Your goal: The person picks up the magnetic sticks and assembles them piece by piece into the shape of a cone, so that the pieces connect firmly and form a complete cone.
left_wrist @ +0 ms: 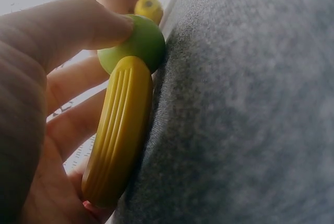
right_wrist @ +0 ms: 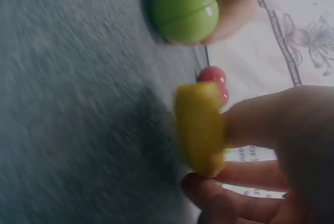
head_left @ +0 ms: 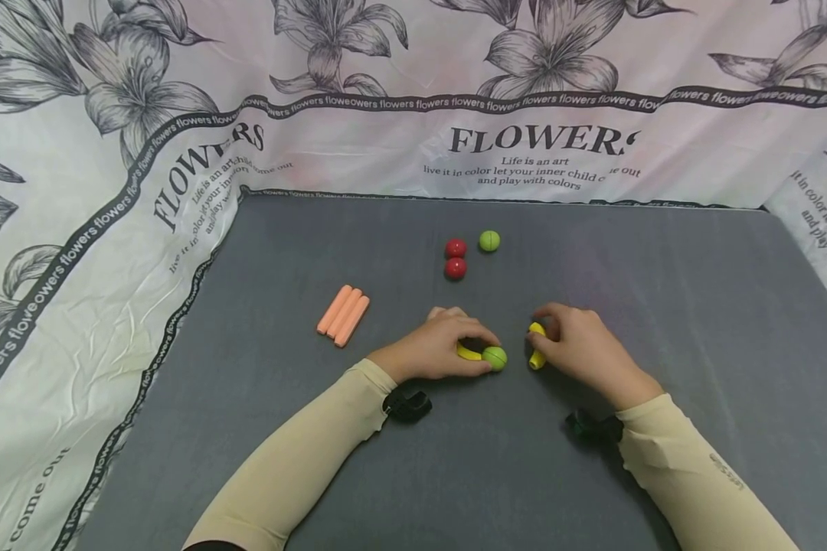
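Note:
My left hand (head_left: 448, 346) pinches a small green ball (head_left: 495, 358) between thumb and fingers at the middle of the table. Touching that ball is a yellow, grooved, slightly curved piece (left_wrist: 119, 135), lying lengthwise inside the same hand's curve. To the right, my right hand (head_left: 582, 344) pinches a second yellow piece (head_left: 537, 346), banana-like, between thumb and fingertips. In the left wrist view this second piece's end (left_wrist: 149, 6) shows a dark spot. A gap separates it from the green ball. In the right wrist view it looks blurred and close to the table surface.
Two red balls (head_left: 455, 268) sit close together farther back, with another green ball (head_left: 489, 241) beside them. Three orange sticks (head_left: 343, 315) lie side by side at left. Grey cloth (head_left: 455, 474) covers the table, and a flower-printed sheet (head_left: 358, 145) borders it.

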### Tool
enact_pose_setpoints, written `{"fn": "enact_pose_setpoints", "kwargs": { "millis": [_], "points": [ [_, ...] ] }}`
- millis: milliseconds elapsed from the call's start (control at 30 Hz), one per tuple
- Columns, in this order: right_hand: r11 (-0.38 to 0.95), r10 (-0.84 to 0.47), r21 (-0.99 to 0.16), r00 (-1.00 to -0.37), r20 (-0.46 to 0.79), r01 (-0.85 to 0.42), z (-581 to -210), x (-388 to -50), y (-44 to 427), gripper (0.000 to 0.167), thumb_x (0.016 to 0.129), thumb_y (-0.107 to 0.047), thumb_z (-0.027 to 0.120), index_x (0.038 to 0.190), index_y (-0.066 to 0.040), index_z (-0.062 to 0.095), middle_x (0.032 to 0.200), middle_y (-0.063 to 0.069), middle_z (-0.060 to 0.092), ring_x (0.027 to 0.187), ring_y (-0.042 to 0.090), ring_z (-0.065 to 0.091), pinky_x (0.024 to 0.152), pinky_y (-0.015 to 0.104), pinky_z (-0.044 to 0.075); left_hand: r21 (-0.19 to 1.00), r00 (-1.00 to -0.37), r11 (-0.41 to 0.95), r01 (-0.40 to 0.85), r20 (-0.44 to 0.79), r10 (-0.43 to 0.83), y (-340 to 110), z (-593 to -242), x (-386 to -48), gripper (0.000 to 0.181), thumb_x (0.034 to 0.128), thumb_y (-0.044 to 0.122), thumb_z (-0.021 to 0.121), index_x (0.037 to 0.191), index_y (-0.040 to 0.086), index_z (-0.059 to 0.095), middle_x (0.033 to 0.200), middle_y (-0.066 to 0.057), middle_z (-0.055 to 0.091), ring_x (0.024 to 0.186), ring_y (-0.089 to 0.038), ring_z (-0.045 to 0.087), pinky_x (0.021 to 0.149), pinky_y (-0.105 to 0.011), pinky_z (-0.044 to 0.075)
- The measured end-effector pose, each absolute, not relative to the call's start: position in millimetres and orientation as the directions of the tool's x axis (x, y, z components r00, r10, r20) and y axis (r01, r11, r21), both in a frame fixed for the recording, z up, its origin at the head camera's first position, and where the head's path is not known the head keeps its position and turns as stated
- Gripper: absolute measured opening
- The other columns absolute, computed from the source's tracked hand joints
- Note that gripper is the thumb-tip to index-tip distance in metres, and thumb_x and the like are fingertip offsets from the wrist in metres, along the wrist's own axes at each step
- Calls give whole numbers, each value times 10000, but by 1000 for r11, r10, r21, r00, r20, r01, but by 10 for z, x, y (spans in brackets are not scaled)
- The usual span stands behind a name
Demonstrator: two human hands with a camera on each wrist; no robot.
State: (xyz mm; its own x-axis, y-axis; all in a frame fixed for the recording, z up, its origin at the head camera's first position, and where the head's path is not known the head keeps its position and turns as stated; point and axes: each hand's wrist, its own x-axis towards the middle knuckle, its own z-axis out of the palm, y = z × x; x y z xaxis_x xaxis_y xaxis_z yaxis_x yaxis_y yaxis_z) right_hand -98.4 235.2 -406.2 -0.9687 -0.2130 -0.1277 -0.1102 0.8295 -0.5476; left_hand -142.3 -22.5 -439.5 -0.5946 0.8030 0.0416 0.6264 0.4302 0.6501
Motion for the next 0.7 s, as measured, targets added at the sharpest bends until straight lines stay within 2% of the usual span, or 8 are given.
{"fn": "enact_pose_setpoints", "kwargs": {
  "millis": [233, 567, 700],
  "points": [
    [797, -155, -599, -985, -75, -79, -4084, -923, 2245, 255, 997, -274, 713, 1105, -43, 713, 783, 11, 702, 586, 155, 556, 551, 336, 455, 657, -590, 421, 625, 44, 806, -213, -4418, -1433, 308, 952, 343, 793, 1245, 256, 759, 1193, 143, 734, 1017, -68, 512, 997, -388, 317],
    [773, -109, -633, -993, -54, -50, -4131, -928, 2229, 251, 1008, -284, 708, 1075, -42, 706, 829, 57, 742, 603, 161, 587, 567, 333, 474, 675, -573, 429, 601, -10, 819, -237, -4356, -1452, 313, 955, 287, 752, 1265, 250, 721, 1208, 143, 710, 1073, -81, 509, 1061, -427, 281],
    [755, -113, -654, -991, -68, -41, -4163, -901, 2182, 261, 1005, -291, 724, 1068, -39, 694, 810, 47, 734, 599, 163, 581, 564, 326, 468, 652, -584, 455, 607, -23, 812, -277, -4348, -1399, 311, 955, 346, 777, 1249, 261, 722, 1210, 150, 702, 1086, -75, 516, 1075, -430, 285]
  ]
}}
